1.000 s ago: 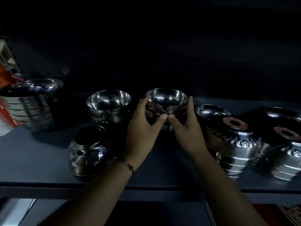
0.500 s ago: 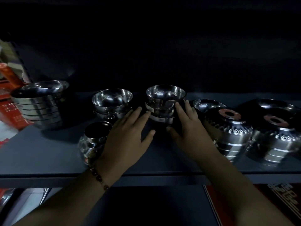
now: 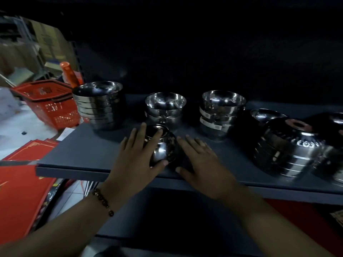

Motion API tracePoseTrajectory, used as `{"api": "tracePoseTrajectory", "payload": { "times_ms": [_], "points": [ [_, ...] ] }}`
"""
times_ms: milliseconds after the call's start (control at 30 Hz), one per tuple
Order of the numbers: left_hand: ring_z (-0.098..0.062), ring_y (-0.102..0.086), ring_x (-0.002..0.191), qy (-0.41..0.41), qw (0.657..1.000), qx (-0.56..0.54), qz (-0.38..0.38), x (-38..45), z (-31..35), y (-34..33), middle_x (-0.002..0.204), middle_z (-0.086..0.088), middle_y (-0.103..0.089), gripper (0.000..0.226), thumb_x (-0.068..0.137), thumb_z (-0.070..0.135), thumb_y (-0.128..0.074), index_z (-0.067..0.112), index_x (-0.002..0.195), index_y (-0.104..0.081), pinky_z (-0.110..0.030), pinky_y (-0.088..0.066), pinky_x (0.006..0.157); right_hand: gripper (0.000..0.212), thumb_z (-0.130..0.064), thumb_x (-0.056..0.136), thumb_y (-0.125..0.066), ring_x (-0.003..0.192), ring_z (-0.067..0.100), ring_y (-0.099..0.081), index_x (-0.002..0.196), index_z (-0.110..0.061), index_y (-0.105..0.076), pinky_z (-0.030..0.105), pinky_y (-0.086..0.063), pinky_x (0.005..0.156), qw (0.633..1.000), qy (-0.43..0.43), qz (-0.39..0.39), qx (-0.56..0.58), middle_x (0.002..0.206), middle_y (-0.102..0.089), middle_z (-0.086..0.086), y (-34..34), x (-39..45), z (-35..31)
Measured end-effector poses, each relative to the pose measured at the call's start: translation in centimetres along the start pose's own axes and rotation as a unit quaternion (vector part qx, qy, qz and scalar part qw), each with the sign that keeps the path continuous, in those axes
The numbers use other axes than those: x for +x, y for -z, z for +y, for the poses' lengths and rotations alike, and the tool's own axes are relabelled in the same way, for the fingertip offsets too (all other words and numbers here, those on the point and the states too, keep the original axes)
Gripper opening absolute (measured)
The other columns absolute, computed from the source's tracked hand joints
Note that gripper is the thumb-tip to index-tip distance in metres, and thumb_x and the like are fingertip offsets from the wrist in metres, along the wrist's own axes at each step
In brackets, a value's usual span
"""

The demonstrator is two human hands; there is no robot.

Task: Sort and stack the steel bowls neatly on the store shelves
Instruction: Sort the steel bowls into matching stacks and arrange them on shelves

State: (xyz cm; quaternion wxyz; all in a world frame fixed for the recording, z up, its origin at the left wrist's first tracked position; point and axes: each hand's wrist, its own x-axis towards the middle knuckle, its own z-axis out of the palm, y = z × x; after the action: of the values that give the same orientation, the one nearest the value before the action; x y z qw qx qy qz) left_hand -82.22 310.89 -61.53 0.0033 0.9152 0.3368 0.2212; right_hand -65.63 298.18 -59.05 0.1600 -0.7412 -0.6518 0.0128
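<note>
Small steel pot sits near front edge of shelf. Left hand wraps it, fingers over rim, thumb under belly. Right hand flat just right of pot, fingers straight, holding nothing. Bowl stacks behind pot.

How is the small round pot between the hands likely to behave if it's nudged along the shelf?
The pot has a bulging, polished steel body, so it would probably slide easily on the smooth shelf. Its narrow neck and rounded belly suggest it could rock or tip. The left hand already cups it, which should steady it.
</note>
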Motion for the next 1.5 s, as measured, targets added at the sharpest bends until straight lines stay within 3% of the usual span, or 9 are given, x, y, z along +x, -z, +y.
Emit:
{"api": "tracePoseTrajectory", "payload": {
  "times_ms": [167, 467, 633, 900, 1067, 1200, 1300, 1400, 1500],
  "points": [
    [-0.032, -0.014, 0.153, 0.041, 0.994, -0.084, -0.063, -0.3, -1.1, -0.3, 0.167, -0.004, 0.012, 0.103, 0.075, 0.069, -0.067, 0.049, 0.153, -0.001, -0.047, -0.031, 0.115, 0.087, -0.044, 0.094, -0.057, 0.152, 0.018, -0.010, 0.157, -0.031, 0.001, 0.032, -0.010, 0.122, 0.997, 0.003, -0.020, 0.078, 0.166, -0.011, -0.005, -1.7, 1.0, -0.7],
    [-0.021, -0.038, 0.141, 0.042, 0.978, -0.206, -0.013, 0.0, -1.7, -0.8, 0.162, 0.003, -0.013, 0.103, 0.065, 0.059, -0.080, 0.052, 0.147, -0.017, -0.042, -0.046, 0.107, 0.090, -0.034, 0.091, -0.066, 0.149, 0.005, -0.016, 0.156, -0.039, -0.004, 0.021, -0.018, 0.117, 0.988, 0.009, 0.003, 0.153, 0.164, -0.014, -0.013, -2.1, 1.2, 0.1],
    [0.012, -0.042, 0.118, 0.032, 0.954, -0.295, 0.036, -0.2, -0.4, 1.3, 0.149, 0.021, -0.024, 0.101, 0.065, 0.052, -0.086, 0.050, 0.146, -0.026, -0.010, -0.038, 0.093, 0.095, -0.027, 0.086, -0.073, 0.149, 0.000, -0.014, 0.156, -0.038, -0.009, 0.028, -0.021, 0.121, 0.986, 0.036, 0.065, 0.152, 0.163, -0.015, -0.014, -0.2, 0.7, 0.8],
    [-0.009, -0.066, 0.113, 0.080, 0.783, -0.615, -0.054, -0.6, 2.9, 3.4, 0.122, 0.015, -0.068, 0.079, 0.064, 0.045, -0.085, 0.047, 0.133, -0.046, -0.029, -0.058, 0.082, 0.070, -0.020, 0.092, -0.068, 0.135, -0.009, -0.039, 0.149, -0.038, -0.032, 0.020, -0.034, 0.113, 0.932, -0.011, 0.162, 0.324, 0.150, -0.042, -0.019, 1.7, -1.5, 2.5],
    [-0.028, -0.068, 0.115, 0.144, 0.659, -0.724, -0.145, -0.2, 4.4, 2.5, 0.127, 0.001, -0.069, 0.080, 0.065, 0.066, -0.078, 0.034, 0.134, -0.052, -0.054, -0.058, 0.083, 0.037, -0.010, 0.098, -0.056, 0.114, 0.005, -0.064, 0.128, -0.031, -0.059, 0.023, -0.049, 0.096, 0.864, -0.063, 0.173, 0.469, 0.120, -0.070, -0.010, 2.2, -2.0, 3.0],
    [-0.028, -0.072, 0.105, 0.164, 0.610, -0.740, -0.231, 0.3, 5.7, 3.0, 0.122, -0.007, -0.072, 0.076, 0.074, 0.080, -0.047, 0.029, 0.128, -0.060, -0.042, -0.059, 0.074, 0.023, -0.009, 0.100, -0.052, 0.071, -0.004, -0.059, 0.085, -0.022, -0.064, 0.013, -0.045, 0.071, 0.853, -0.130, 0.180, 0.472, 0.071, -0.066, -0.018, 2.6, -2.5, 3.4],
    [-0.028, -0.075, 0.097, 0.154, 0.663, -0.693, -0.238, 0.4, 6.1, 3.1, 0.113, -0.005, -0.075, 0.076, 0.079, 0.084, -0.035, 0.030, 0.128, -0.059, -0.040, -0.061, 0.066, 0.019, -0.013, 0.099, -0.055, 0.074, 0.012, -0.059, 0.087, -0.007, -0.068, 0.025, -0.047, 0.069, 0.826, -0.194, 0.182, 0.498, 0.075, -0.066, -0.001, 2.9, -2.9, 4.2],
    [-0.002, -0.071, 0.098, 0.078, 0.811, -0.566, -0.126, 0.2, 6.1, 3.1, 0.109, 0.031, -0.068, 0.047, 0.084, 0.071, -0.050, 0.059, 0.129, -0.044, -0.037, -0.062, 0.078, 0.018, -0.021, 0.094, -0.062, 0.079, 0.026, -0.065, 0.090, -0.008, -0.073, 0.032, -0.052, 0.070, 0.790, -0.274, 0.156, 0.527, 0.084, -0.070, 0.014, 3.6, -3.3, 5.1],
    [0.009, -0.049, 0.128, -0.069, 0.917, -0.391, -0.032, 0.2, 5.5, 3.5, 0.139, 0.048, -0.037, 0.086, 0.075, 0.070, -0.066, 0.065, 0.145, -0.016, -0.020, -0.047, 0.099, 0.020, -0.027, 0.093, -0.064, 0.075, 0.025, -0.071, 0.096, -0.008, -0.072, 0.026, -0.053, 0.054, 0.759, -0.338, 0.109, 0.546, 0.091, -0.075, 0.014, 4.2, -3.7, 5.7]
  ]
}}
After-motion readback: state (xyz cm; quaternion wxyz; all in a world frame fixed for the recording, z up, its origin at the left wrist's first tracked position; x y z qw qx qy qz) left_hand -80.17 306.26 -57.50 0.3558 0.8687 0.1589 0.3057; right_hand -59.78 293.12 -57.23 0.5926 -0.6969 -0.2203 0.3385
